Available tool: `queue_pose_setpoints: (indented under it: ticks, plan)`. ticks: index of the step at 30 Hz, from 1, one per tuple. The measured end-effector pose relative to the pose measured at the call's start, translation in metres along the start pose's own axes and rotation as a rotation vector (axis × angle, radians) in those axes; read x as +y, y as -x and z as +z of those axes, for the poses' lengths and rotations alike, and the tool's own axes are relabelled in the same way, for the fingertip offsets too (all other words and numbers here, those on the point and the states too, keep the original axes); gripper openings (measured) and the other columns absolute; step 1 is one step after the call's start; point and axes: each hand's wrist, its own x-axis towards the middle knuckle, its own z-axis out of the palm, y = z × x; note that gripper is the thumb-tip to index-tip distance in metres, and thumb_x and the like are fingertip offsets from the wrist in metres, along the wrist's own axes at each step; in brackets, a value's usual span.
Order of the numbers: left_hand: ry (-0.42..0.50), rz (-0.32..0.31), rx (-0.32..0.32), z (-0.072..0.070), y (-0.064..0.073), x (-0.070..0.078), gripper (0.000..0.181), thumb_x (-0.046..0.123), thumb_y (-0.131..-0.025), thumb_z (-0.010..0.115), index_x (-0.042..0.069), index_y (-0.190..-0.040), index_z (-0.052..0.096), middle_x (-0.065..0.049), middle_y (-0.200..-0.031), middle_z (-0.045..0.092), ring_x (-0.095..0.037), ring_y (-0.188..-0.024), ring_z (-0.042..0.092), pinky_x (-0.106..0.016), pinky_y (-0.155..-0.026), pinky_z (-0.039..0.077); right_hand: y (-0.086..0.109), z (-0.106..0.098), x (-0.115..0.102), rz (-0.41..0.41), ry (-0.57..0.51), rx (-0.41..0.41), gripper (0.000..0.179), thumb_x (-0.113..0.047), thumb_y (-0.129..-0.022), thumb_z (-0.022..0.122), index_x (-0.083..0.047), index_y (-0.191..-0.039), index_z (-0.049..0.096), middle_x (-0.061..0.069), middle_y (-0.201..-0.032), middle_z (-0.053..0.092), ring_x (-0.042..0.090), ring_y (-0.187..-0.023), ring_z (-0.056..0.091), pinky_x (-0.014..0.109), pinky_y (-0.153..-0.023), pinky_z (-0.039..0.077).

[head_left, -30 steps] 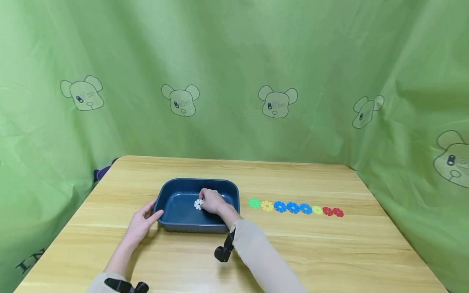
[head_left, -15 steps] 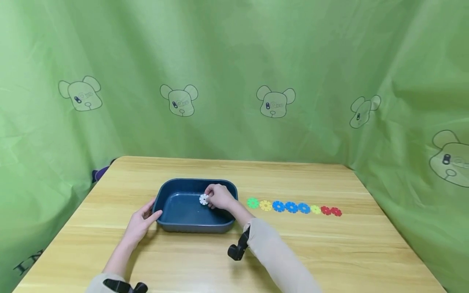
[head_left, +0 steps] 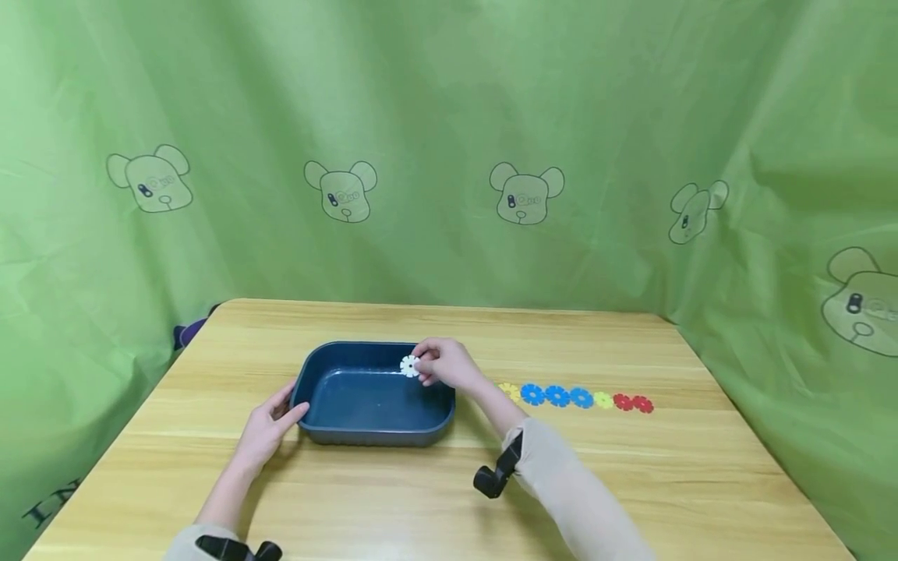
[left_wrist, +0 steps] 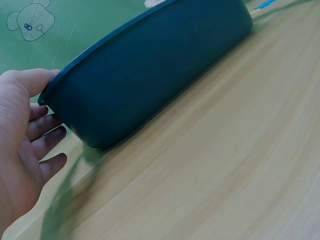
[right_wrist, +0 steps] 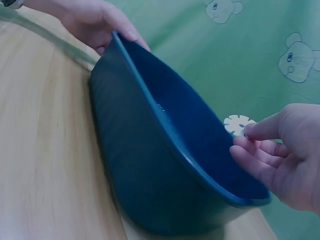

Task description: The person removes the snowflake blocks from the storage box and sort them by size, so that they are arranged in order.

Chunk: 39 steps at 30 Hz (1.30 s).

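A white snowflake disc, round with notches along its edge, is pinched between the thumb and fingers of my right hand. It is raised over the back right part of a dark blue rectangular tub. My left hand grips the tub's left end. In the left wrist view its thumb lies on the rim, with the other fingers spread along the outer wall. The right wrist view shows the disc beyond the tub's edge, held at the fingertips.
Right of the tub, a row of discs lies on the wooden table: yellow, several blue ones, lime and red. My right forearm crosses in front of the row's left end. A green curtain surrounds the table.
My right hand has risen from the tub's floor and moved right and back, carrying the white disc. It now hides the green disc. The left hand stays at the tub.
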Motion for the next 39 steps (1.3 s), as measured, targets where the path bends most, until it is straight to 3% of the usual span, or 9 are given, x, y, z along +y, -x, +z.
queue_pose_setpoints:
  ticks: [6, 11, 21, 29, 39]
  plan:
    - [0.007, -0.012, -0.003, 0.0, 0.0, 0.003, 0.058, 0.016, -0.092, 0.059, -0.004, -0.14, 0.035, -0.023, -0.139, 0.041, -0.033, -0.124, 0.041, -0.005, -0.083, 0.037, 0.016, -0.016, 0.002, 0.005, -0.049, 0.024, 0.019, 0.007, -0.085, 0.06, 0.012, -0.103, 0.058, 0.011, -0.076, 0.062, 0.014, -0.06, 0.06, 0.033, -0.06, 0.056]
    - [0.003, -0.014, -0.002, -0.001, 0.001, 0.006, 0.058, 0.016, -0.092, 0.058, -0.004, -0.141, 0.034, -0.023, -0.139, 0.04, -0.032, -0.125, 0.041, -0.003, -0.082, 0.035, 0.034, -0.031, 0.008, 0.008, -0.071, 0.041, 0.021, 0.007, -0.084, 0.06, 0.013, -0.105, 0.057, 0.012, -0.077, 0.062, 0.017, -0.062, 0.061, 0.038, -0.065, 0.056]
    - [-0.008, -0.021, 0.001, 0.0, 0.002, 0.005, 0.058, 0.017, -0.092, 0.058, -0.004, -0.141, 0.034, -0.023, -0.139, 0.04, -0.033, -0.125, 0.041, -0.003, -0.083, 0.035, 0.068, -0.071, 0.033, 0.035, -0.105, 0.09, 0.025, 0.006, -0.084, 0.059, 0.015, -0.107, 0.055, 0.014, -0.082, 0.062, 0.019, -0.067, 0.061, 0.034, -0.066, 0.056]
    - [-0.009, -0.017, 0.002, -0.001, 0.001, 0.005, 0.058, 0.016, -0.092, 0.058, -0.003, -0.141, 0.033, -0.022, -0.139, 0.04, -0.032, -0.125, 0.041, -0.003, -0.083, 0.035, 0.097, -0.106, 0.055, 0.071, -0.098, 0.185, 0.029, 0.003, -0.083, 0.062, 0.014, -0.108, 0.054, 0.01, -0.08, 0.063, 0.023, -0.071, 0.062, 0.031, -0.066, 0.056]
    - [-0.008, -0.011, 0.001, -0.001, 0.0, 0.002, 0.058, 0.016, -0.092, 0.059, -0.005, -0.14, 0.034, -0.023, -0.139, 0.04, -0.033, -0.124, 0.041, -0.004, -0.083, 0.036, 0.129, -0.149, 0.085, 0.123, -0.043, 0.301, 0.036, -0.006, -0.084, 0.066, 0.014, -0.112, 0.053, 0.006, -0.083, 0.064, 0.023, -0.076, 0.062, 0.036, -0.07, 0.055]
